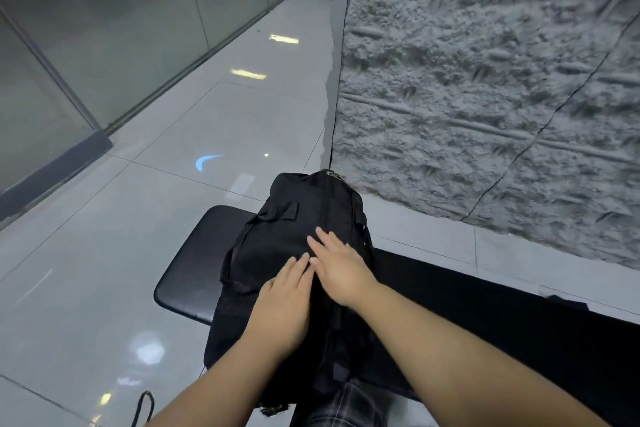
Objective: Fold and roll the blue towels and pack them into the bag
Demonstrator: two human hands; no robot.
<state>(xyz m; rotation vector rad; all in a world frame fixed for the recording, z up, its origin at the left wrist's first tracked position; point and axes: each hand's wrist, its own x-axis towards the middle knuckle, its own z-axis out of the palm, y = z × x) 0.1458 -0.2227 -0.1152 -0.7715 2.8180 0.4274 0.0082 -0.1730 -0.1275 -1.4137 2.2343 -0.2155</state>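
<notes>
So I've got both hands flat on the black fabric backpack (pixel 301 246) — left hand (pixel 282 305) and right hand (pixel 337 269) resting side by side on its top face, fingers straight and relaxed, fingertips nearly touching, not gripping anything. The bag is lying on the black padded tabletop (pixel 187 274), a bench-like thing with a smooth, slightly shiny rounded end, and it looks zipped shut with the zipper pull (pixel 330 173) at the far end. No blue towels anywhere in view, so I'd guess they're packed inside or off camera — can't tell which. The bag looks like soft woven nylon, floppy rather than stiff, probably light; I'd grab it by the webbing carry handle (pixel 277 213) or the side strap (pixel 230 263). Around it: glossy grey floor tiles (pixel 104 253) and a rough textured grey wall (pixel 485 80).
</notes>
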